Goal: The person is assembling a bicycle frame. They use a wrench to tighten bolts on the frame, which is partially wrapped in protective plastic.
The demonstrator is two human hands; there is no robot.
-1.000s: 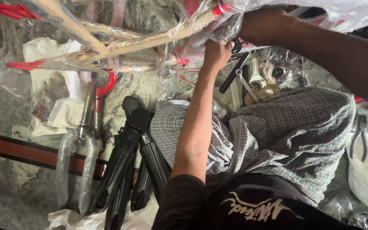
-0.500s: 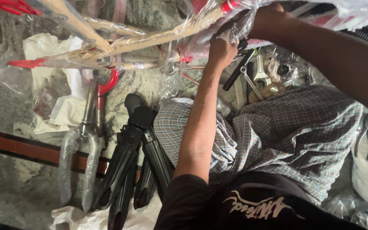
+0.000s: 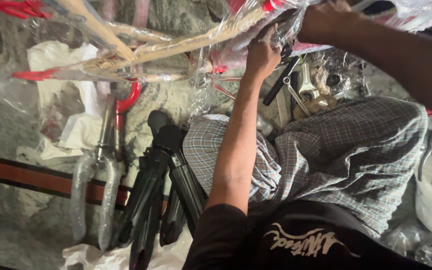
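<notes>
A bicycle frame (image 3: 176, 47) wrapped in brown cardboard and clear plastic lies across the top of the view, with red parts showing through. My left hand (image 3: 262, 52) reaches up from my lap and its fingers curl onto the wrapped tube near the frame's red junction. My right hand (image 3: 326, 20) comes in from the right and grips the plastic-covered frame just beside the left hand. Its fingertips are partly hidden in the wrap. Below both hands, several metal wrenches (image 3: 298, 90) lie on the floor by my checked trousers (image 3: 356, 145).
A bicycle fork (image 3: 96, 175) in bubble plastic lies at the left over a red-brown floor strip (image 3: 21, 177). Black folded legs, like a stand (image 3: 158, 170), lie beside my knee. White paper (image 3: 66, 100) and crumpled plastic cover the stone floor. Pliers (image 3: 428, 160) rest on a white bag at the right.
Both hands have shifted slightly up and right along the wrapped frame and stay on it. The view has tilted a little.
</notes>
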